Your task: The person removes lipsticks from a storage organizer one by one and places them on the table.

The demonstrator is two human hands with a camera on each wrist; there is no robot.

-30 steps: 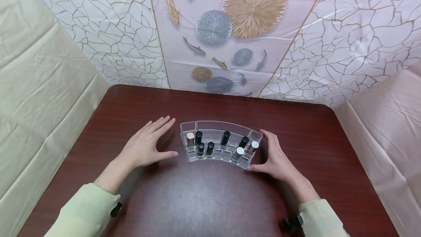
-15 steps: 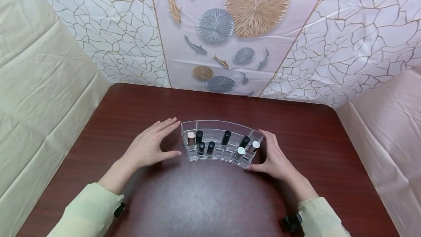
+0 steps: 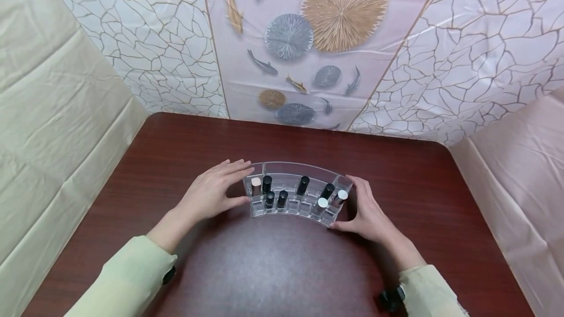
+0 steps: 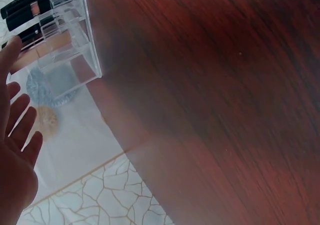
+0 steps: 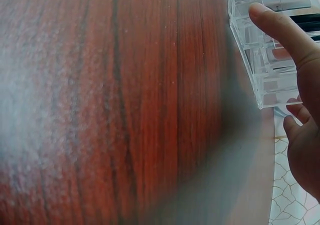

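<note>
A curved, clear plastic rack (image 3: 293,205) stands centrally on the dark-red wooden table (image 3: 264,263); right hand (image 3: 368,213) grips its right end; left hand (image 3: 214,192), fingers extended, lies at its left end.

Cloth-walled booth (image 3: 53,97), patterned backdrop (image 3: 299,65), wood-grained table (image 3: 282,263)

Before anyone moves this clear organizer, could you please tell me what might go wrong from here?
First, the left grip and right grip are at opposite ends of the clear organizer, so uneven lifting might tilt it. Second, the tubes stand in open-topped slots and could slip out if it tips. Third, the left grip is close to the pale-capped tube and might knock it.
</note>
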